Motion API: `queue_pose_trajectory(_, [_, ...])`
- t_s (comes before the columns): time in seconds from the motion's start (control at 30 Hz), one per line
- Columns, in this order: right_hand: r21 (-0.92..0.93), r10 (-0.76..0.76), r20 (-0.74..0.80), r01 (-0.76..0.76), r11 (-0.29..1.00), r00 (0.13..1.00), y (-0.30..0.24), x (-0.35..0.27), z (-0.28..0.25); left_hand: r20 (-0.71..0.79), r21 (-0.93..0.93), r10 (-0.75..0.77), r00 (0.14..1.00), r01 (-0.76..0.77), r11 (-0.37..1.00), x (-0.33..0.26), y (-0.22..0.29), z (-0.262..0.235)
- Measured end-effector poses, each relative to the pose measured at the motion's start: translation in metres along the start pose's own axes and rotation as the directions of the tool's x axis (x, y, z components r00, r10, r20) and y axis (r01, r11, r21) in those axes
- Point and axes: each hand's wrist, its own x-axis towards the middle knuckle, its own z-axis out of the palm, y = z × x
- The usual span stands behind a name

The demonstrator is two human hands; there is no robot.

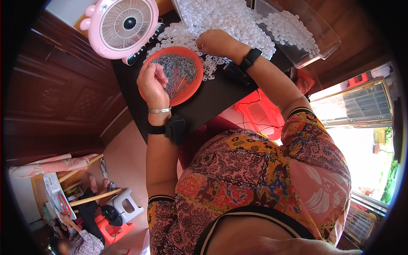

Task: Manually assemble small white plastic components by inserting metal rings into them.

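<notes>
Hands worked at the black table (pixel 212 100), left hand (pixel 152 83) over the orange plate (pixel 190 91).
Left fingers pinched small grey bits from the plate; right hand (pixel 215 42) lay curled on the white parts (pixel 238 19), grip unclear.

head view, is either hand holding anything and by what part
The left hand pinches at the small grey metal pieces on the orange plate; any held piece is too small to tell. The right hand rests on the white plastic pieces; its grip is hidden.
</notes>
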Motion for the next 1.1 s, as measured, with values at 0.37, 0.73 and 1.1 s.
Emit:
queue_pose_trajectory(0.37, [0.056, -0.045, 0.095, 0.040, 0.998, 0.994, -0.003, -0.021, -0.018, 0.010, -0.022, -0.006, 1.000, 0.006, 1.000, 0.001, 0.000, -0.002])
queue_pose_trajectory(0.73, [0.040, 0.000, 0.061, -0.002, 0.999, 0.998, -0.013, -0.015, -0.003, 0.011, -0.002, -0.021, 1.000, 0.021, 1.000, 0.002, -0.001, -0.002])
queue_pose_trajectory(1.1, [0.208, -0.014, 0.070, -0.001, 0.978, 0.997, -0.006, -0.002, -0.003, 0.052, 0.051, -0.054, 0.997, 0.052, 0.997, 0.003, -0.002, -0.004])
